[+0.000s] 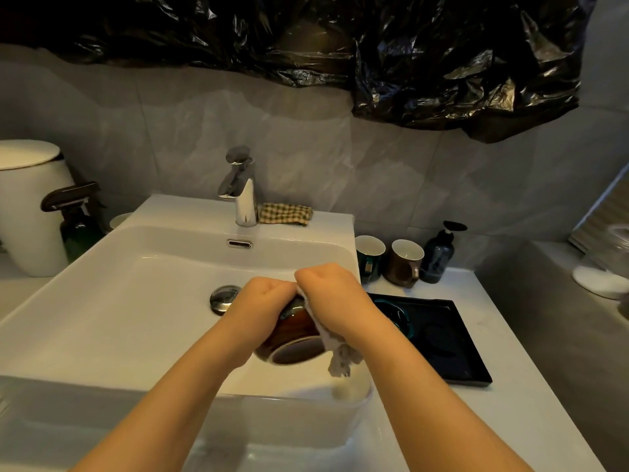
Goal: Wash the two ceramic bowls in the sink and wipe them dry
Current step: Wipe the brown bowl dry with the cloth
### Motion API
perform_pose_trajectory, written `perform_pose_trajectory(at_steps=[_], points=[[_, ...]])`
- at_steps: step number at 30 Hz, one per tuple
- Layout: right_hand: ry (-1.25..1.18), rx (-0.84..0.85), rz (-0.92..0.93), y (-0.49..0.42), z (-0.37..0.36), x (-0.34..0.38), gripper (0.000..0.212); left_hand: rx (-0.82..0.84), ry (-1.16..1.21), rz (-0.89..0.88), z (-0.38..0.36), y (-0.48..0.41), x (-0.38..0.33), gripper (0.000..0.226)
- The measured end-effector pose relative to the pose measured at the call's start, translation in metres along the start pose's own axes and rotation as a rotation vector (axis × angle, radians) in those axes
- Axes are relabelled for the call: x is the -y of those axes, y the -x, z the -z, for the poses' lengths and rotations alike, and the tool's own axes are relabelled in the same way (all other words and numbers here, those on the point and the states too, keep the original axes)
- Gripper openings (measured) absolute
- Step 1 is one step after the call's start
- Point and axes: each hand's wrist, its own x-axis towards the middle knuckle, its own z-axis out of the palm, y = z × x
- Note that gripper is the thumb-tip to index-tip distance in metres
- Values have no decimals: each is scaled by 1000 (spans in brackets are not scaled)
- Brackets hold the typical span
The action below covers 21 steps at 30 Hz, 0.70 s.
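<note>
— Where is the brown bowl [291, 330] to be found?
— It is held above the basin of the white sink [102, 318], tipped so that its foot ring is turned toward the camera. It is gripped on its left side by the left hand [262, 301], whose fingers are curled round it. A white cloth [337, 349] is clamped in the right hand [335, 294] and pressed against the bowl's right side.
— And the second bowl?
— A teal bowl [396, 313] is seen on the black tray [456, 349], which is laid on the pale counter [517, 420] just right of the sink; it is partly hidden by the right forearm.
— What is set along the back?
— A chrome tap [243, 199] is mounted behind the basin, with a checked cloth [285, 213] folded beside it. Two mugs [369, 257] and a dark pump bottle [440, 250] are stood against the grey tiled wall [340, 158] behind the tray. To the left, a green spray bottle [80, 226] and a white lidded bin [30, 212] are placed. Crumpled black plastic sheeting [374, 46] is hung across the top of the wall. The room is dimly lit.
</note>
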Motion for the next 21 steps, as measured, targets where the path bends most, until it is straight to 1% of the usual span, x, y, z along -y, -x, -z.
perform_pose_trajectory(at_steps=[2,4,5,6,7,8,9,10,12,14,15,17,18,20,21], points=[[-81,-19,-6,-2,0,-2,30,-14,41,-5,0,0,0,37],[-359,-52,-145,0,4,-2,21,-55,155,32,1,1,0,36],[-557,-41,-205,0,4,-8,24,-84,244,61,1,1,1,40],[-781,-9,-280,3,1,-13,32,-103,364,89,0,2,1,45],[-1007,60,-338,6,-2,-17,37,-105,502,115,-2,2,1,50],[-1189,115,-367,8,-6,-18,37,-98,630,133,-4,1,1,53],[-1285,122,-391,9,-13,-23,34,-91,714,142,-5,0,1,54],[-1331,115,-399,12,-16,-25,30,-86,728,139,-4,-1,3,53],[-1289,118,-397,11,-10,-24,27,-62,578,120,2,-4,5,50],[-1124,54,-393,6,1,-26,32,-11,357,132,11,-9,5,41],[-944,36,-377,3,4,-27,33,26,244,143,13,-11,2,38],[-567,12,-342,-3,2,-22,25,49,-12,141,9,-16,-2,37],[-474,10,-340,-4,-1,-20,26,27,-84,135,4,-18,-3,37],[-447,-15,-351,-3,-2,-16,25,-32,-47,138,-4,-18,-4,36],[-501,-22,-359,-2,-1,-17,22,-65,41,156,-5,-18,-3,35]])
